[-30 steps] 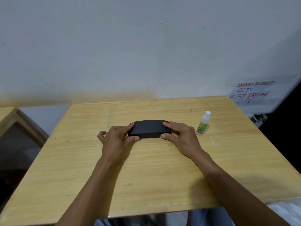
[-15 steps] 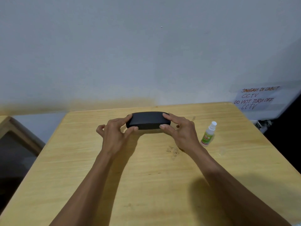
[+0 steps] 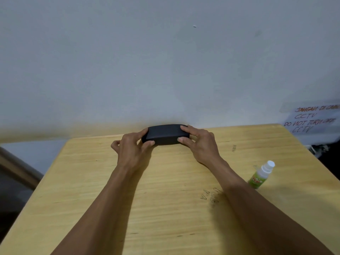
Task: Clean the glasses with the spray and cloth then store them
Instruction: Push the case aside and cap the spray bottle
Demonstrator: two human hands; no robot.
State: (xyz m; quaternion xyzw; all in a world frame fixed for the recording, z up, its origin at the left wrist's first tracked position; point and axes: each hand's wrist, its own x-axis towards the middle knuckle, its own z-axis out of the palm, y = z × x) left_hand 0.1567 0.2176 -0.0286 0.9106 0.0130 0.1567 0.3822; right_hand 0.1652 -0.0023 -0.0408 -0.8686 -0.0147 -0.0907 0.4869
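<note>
A closed black glasses case [image 3: 165, 134] is held above the far part of the wooden table [image 3: 165, 208]. My left hand [image 3: 132, 150] grips its left end with thumb below and fingers on top. My right hand [image 3: 199, 143] grips its right end the same way. A small spray bottle [image 3: 261, 174] with a white cap and green label stands on the table to the right of my right forearm. No glasses and no cloth are in sight; the case hides whatever is inside it.
A pale wall rises right behind the table's far edge. A handwritten paper notice [image 3: 312, 119] hangs on the wall at the right. Another table's wooden edge [image 3: 16, 168] shows at the left. Pen marks [image 3: 211, 196] are scribbled on the tabletop.
Both hands have lifted the case off the table and carried it away from me toward the wall. The view has tilted, so the bottle now sits lower and further right.
</note>
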